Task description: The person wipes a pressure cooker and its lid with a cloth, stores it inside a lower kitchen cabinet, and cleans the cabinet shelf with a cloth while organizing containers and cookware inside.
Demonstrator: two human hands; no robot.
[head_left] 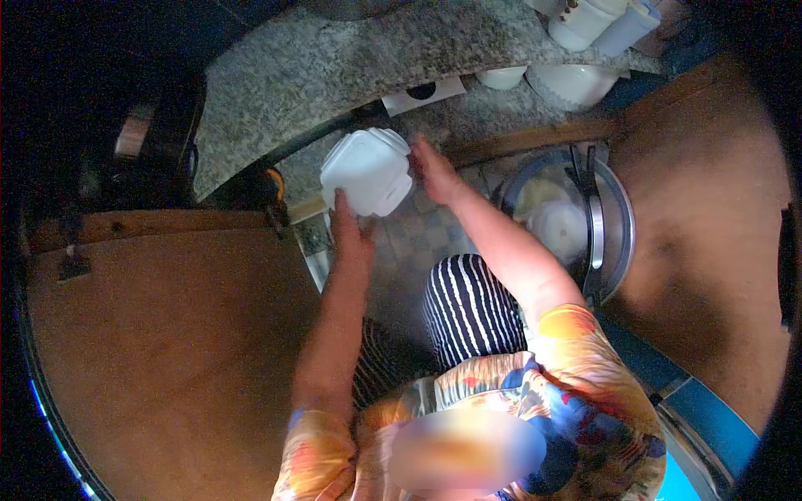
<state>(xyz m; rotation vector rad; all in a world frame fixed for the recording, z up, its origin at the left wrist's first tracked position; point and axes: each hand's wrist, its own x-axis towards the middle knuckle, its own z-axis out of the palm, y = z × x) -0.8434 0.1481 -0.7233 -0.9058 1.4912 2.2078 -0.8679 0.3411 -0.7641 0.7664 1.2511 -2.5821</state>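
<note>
A white squarish food container (pixel 365 171), with tab-like flaps along its edges, is held up in front of the counter. My left hand (pixel 349 224) grips its lower left side, the thumb lying against the white face. At its right edge is my right hand (pixel 433 169), its fingers partly hidden at the rim. What is inside the container, if anything, cannot be seen.
A speckled stone counter (pixel 309 79) curves across the back. White bowls (pixel 572 86) sit on a shelf beneath it, with white containers (pixel 582 23) above. To the right stands a large round tub (pixel 622 209) with pale items inside and dark straps across it.
</note>
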